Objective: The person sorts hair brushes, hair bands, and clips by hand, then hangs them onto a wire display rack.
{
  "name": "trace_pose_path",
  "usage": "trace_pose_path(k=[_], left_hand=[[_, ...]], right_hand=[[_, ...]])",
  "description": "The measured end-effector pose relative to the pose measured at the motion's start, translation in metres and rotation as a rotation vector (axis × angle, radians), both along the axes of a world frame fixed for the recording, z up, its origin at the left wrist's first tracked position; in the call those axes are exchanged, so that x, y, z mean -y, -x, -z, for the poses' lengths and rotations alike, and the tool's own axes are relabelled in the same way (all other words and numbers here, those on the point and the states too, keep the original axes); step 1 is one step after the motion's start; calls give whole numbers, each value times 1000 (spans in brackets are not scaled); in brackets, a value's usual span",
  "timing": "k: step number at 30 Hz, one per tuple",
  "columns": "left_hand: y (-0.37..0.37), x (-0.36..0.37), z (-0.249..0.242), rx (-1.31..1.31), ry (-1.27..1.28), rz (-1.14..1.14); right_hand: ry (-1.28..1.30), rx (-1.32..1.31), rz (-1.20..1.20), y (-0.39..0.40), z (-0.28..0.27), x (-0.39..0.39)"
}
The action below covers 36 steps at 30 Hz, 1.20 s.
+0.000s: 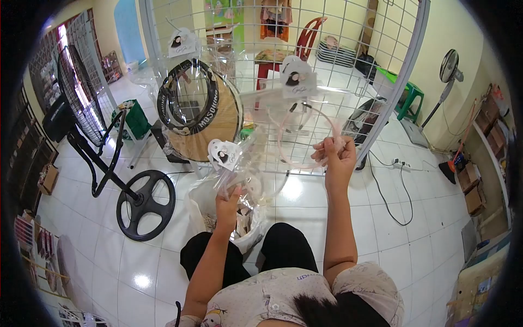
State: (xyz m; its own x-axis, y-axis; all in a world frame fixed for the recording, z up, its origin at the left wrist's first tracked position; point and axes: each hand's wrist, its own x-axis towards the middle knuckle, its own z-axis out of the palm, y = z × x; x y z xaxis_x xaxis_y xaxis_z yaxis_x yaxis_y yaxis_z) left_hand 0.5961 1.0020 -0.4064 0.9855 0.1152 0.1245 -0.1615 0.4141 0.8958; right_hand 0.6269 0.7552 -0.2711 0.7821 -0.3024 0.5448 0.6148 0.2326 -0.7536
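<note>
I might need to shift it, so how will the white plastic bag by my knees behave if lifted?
The white plastic bag looks floppy: its thin, creased walls will probably sag when lifted. Its mouth gapes, so the contents might spill if it tips.

Here the wire rack stands ahead, the fan to its left, the plastic bag on the floor before it, the stool beyond on the right.
</note>
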Motion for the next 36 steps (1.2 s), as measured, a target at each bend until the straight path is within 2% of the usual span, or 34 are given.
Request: trace_pose_path(k=[4, 7, 36], left_hand=[[12, 3, -21, 1, -63, -73], [19, 9, -33, 47, 62, -136], [19, 6, -32, 44, 30, -138]], right_hand=[[-39, -11, 12, 1, 6, -5], [-63, -22, 34, 2, 7, -6], [-98, 148, 14, 17, 9, -10]])
